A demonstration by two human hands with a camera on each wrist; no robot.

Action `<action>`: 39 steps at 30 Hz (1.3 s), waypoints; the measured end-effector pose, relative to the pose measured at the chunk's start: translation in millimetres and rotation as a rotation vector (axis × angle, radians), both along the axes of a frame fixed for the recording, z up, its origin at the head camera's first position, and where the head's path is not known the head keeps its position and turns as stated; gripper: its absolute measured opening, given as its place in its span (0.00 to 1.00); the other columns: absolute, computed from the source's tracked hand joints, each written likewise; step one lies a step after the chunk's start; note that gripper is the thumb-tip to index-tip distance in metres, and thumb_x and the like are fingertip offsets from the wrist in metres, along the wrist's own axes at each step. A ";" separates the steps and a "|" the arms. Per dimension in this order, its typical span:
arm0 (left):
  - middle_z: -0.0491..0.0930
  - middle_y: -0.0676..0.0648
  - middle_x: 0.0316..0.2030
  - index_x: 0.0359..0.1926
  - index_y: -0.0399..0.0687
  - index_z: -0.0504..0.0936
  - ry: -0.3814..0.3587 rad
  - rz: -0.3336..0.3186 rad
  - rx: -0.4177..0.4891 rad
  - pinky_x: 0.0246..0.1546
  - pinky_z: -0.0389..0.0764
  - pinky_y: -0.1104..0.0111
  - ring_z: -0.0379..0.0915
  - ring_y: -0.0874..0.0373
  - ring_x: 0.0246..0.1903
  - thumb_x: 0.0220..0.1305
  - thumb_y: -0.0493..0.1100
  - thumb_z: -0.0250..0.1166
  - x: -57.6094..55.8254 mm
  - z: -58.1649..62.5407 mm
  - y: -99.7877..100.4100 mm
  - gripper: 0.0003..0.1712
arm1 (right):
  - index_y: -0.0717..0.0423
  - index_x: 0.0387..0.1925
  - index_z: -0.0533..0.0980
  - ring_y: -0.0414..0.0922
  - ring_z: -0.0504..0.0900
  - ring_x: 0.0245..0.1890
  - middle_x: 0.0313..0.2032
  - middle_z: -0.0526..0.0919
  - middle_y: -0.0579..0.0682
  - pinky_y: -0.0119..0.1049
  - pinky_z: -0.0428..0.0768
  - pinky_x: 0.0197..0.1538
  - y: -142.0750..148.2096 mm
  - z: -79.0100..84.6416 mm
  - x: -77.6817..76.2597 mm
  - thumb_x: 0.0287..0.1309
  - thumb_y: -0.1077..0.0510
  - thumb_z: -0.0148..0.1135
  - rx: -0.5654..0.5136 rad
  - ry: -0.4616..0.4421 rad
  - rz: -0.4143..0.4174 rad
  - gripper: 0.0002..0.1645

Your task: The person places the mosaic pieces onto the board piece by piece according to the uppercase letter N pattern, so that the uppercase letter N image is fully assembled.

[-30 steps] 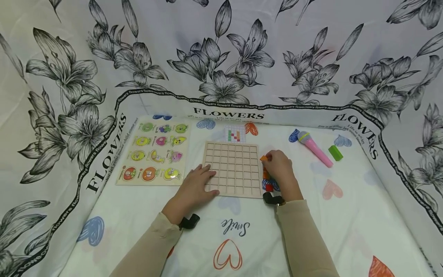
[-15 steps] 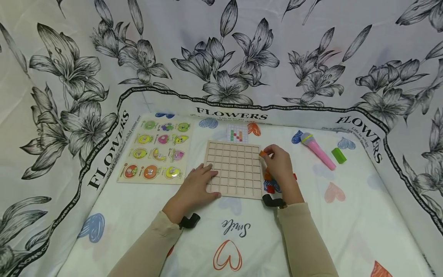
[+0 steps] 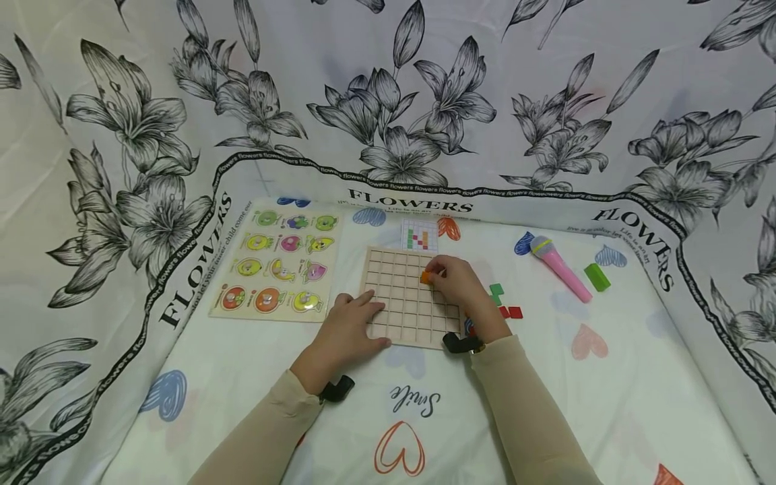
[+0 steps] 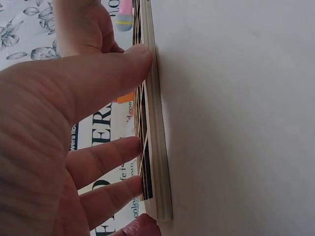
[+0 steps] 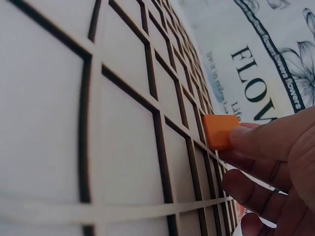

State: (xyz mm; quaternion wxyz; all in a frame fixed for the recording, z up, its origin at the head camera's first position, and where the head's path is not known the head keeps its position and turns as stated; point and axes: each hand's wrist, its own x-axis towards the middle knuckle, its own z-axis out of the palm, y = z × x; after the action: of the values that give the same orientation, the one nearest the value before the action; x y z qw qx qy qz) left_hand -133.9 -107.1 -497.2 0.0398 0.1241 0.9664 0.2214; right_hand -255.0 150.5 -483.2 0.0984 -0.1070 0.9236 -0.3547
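Note:
My right hand (image 3: 457, 283) pinches a small orange square tile (image 5: 219, 130) between thumb and fingers. It holds the tile at the surface of a wooden grid board (image 3: 412, 306), in the upper right part. Whether the tile sits inside a cell cannot be told. My left hand (image 3: 345, 333) rests on the board's left edge with its fingers spread. In the left wrist view its thumb (image 4: 108, 69) and fingers touch the board's side and face. Right of my right wrist lie green tiles (image 3: 497, 289) and red tiles (image 3: 515, 312); others are partly hidden by the wrist.
Behind the board lies a card (image 3: 419, 234) printed with a coloured grid pattern. A fruit puzzle board (image 3: 335, 259) is on the left. On the right are a pink toy microphone (image 3: 560, 269) and a green block (image 3: 597, 277). A flower-printed cloth rises at the back.
My right hand has carried the orange tile leftward from the board's right side onto the grid, uncovering green and red tiles. My left hand has stayed on the board.

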 end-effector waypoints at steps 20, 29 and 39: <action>0.72 0.43 0.79 0.71 0.52 0.83 -0.026 0.031 0.031 0.63 0.82 0.47 0.69 0.36 0.66 0.57 0.62 0.83 1.5 2.7 6.3 0.44 | 0.53 0.49 0.87 0.50 0.81 0.42 0.45 0.87 0.51 0.45 0.82 0.49 -3.7 -5.1 -1.2 0.76 0.56 0.67 0.040 0.032 0.034 0.08; 0.72 0.43 0.79 0.71 0.53 0.83 -0.025 0.022 0.033 0.62 0.81 0.48 0.69 0.37 0.66 0.57 0.62 0.82 0.2 1.6 8.5 0.43 | 0.53 0.45 0.88 0.50 0.81 0.45 0.46 0.85 0.52 0.47 0.83 0.52 -1.4 -8.1 0.6 0.75 0.57 0.68 0.066 0.050 0.047 0.06; 0.71 0.43 0.80 0.71 0.53 0.82 -0.033 0.029 0.024 0.64 0.80 0.47 0.68 0.36 0.67 0.58 0.63 0.82 0.8 2.3 6.3 0.44 | 0.55 0.56 0.86 0.52 0.80 0.47 0.53 0.85 0.54 0.44 0.82 0.46 29.0 5.8 13.8 0.80 0.54 0.62 -0.019 0.048 -0.078 0.14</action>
State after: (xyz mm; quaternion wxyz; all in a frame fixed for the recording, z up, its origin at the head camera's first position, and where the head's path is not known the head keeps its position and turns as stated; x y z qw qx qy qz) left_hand -133.1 -100.7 -494.9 0.0511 0.1070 0.9646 0.2357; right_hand -241.2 179.5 -477.4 0.0614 -0.0802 0.9258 -0.3642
